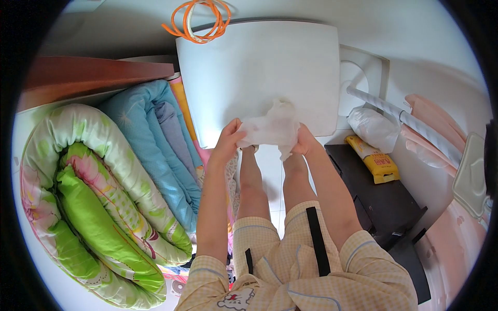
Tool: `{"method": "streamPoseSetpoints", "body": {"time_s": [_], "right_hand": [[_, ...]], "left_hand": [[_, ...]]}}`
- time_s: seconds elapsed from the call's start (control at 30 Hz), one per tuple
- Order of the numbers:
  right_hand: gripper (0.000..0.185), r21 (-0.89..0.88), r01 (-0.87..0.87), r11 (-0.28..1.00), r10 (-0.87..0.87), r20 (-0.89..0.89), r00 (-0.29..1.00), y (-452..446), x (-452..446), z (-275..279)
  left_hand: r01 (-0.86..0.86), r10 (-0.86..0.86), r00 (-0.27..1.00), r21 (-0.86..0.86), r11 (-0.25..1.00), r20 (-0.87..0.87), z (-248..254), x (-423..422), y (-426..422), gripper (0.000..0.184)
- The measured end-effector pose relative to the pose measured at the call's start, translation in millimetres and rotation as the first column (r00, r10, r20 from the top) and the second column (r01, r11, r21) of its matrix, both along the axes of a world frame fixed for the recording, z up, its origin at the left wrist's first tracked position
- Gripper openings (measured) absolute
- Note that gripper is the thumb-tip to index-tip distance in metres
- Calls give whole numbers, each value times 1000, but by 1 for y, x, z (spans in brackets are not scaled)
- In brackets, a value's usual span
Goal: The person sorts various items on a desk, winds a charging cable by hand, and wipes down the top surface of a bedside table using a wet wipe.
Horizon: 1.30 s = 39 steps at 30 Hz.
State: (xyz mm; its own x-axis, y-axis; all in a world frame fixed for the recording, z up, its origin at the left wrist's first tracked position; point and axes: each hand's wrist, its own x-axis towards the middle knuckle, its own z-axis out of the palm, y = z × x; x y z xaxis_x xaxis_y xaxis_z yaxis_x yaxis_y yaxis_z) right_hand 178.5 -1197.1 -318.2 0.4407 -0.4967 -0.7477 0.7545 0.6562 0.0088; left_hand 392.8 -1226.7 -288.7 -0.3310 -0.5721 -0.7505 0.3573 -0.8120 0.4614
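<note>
A thin white wipe (267,129), slightly see-through and crumpled along its upper edge, is stretched between my two hands. My left hand (228,139) pinches its left end. At the right end, the fingers of my right hand (306,141) are closed on it, with a loose corner hanging below. Behind the wipe is a smooth white panel (259,67) with rounded corners. From this angle I cannot tell whether the wipe touches the panel.
Orange tubing (223,23) lies coiled at the panel's top edge. Left are a rolled green floral quilt (78,119) and folded blue bedding (137,124). On the right, a yellow packet (371,160) lies on a black cabinet (384,207) near a white plastic bag (373,127).
</note>
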Motion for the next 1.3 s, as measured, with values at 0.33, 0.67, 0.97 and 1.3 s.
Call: {"method": "streamPoseSetpoints", "body": {"time_s": [0.33,0.67,0.97,1.3], "right_hand": [[25,-87,-509,856,326,-674,663,-26,35,21],[30,379,-750,543,-312,-737,-599,-35,29,3],[26,-80,-676,733,-218,-968,-122,-32,0,54],[35,-386,-542,747,-111,-876,470,-21,0,77]], "left_hand": [[62,52,920,-275,959,388,-18,52,-8,25],[923,236,88,-168,347,968,-40,22,4,57],[909,133,168,-206,361,977,-25,-10,0,66],[567,-98,788,-653,502,608,22,-57,-1,16]]}}
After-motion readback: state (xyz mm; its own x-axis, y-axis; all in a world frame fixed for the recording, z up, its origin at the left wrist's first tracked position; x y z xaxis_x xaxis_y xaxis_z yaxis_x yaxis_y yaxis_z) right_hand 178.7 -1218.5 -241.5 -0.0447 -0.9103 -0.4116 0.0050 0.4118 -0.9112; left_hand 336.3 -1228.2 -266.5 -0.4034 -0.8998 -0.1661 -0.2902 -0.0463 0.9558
